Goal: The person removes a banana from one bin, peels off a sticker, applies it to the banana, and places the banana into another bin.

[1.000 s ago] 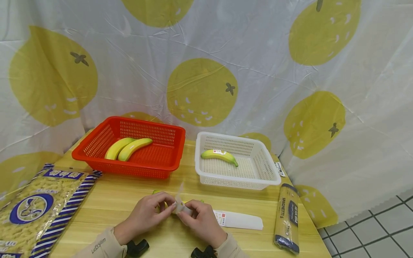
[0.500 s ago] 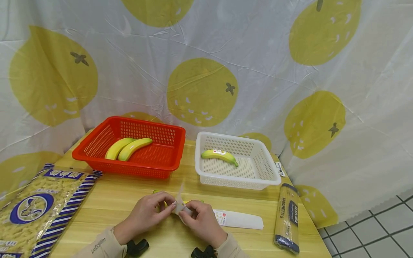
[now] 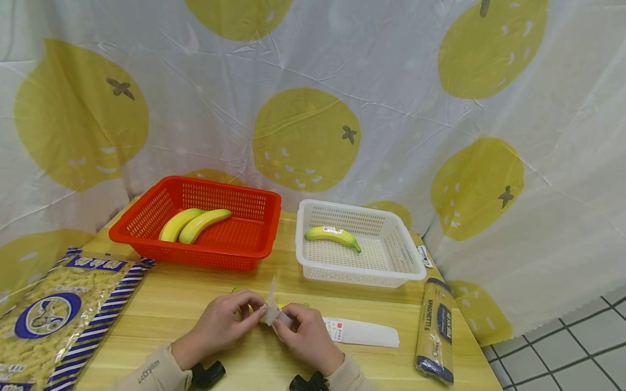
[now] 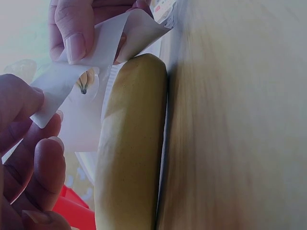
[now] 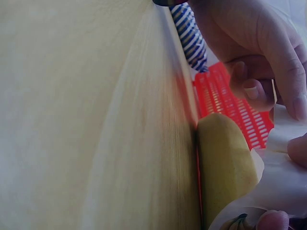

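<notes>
Paper strip [image 3: 273, 305], raised tip: shifted slightly left | hands [image 3: 226, 323]: both pinching it | banana [image 4: 132, 143]: just beside, on table [image 4: 230, 120]

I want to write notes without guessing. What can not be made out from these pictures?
Head view: most of the banana on the table, hidden by the left hand, right hand and white paper.
Head view: where the white strip runs leftward, hidden by the right hand.
Head view: the left part of the striped bag, cut off by the edge.
Head view: print on the small packet, too small.
</notes>
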A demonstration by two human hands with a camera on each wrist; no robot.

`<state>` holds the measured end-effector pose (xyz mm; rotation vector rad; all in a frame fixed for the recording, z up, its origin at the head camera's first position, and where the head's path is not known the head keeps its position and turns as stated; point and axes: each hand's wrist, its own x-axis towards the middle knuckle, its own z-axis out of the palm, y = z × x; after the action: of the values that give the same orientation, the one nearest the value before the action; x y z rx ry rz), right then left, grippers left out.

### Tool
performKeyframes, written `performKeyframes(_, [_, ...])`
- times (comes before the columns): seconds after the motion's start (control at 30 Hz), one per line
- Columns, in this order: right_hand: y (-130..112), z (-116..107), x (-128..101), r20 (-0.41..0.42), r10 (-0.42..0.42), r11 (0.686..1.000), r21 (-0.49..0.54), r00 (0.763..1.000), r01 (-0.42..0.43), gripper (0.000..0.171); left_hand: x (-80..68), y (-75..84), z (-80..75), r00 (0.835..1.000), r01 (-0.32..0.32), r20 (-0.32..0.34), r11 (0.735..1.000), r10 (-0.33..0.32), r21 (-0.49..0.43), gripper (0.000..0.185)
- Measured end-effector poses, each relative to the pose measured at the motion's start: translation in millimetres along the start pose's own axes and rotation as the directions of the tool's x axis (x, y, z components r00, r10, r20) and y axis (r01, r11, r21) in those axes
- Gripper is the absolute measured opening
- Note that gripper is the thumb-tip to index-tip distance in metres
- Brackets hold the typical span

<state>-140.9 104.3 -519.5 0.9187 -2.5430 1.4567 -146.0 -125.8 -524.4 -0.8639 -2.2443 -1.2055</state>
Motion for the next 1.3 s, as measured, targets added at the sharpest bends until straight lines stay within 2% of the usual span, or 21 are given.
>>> performKeyframes(0.57, [0.6,0.1,-0.1,-0.012,-0.018,1.000,-0.022,1.000,0.017,0.005,0.9,-0.3,-2.6,1.000,0.019,-0.006,1.000,-0.019,0.011,0.028])
performKeyframes(0.97, [-1.7,-0.8,-0.4,0.009,0.033,0.999,0.002,0.999,-0.033,0.005,1.3,-1.6,-3.2,1.000,0.011,-0.011,1.000,-0.011,0.021,0.029])
performKeyframes(1.3, [-1.5,-0.8,-0.5,-0.001,0.020,1.000,-0.006,1.000,-0.020,0.004,1.7,-1.0,-5.3,1.000,0.025,-0.020,0.999,-0.024,0.038,0.029])
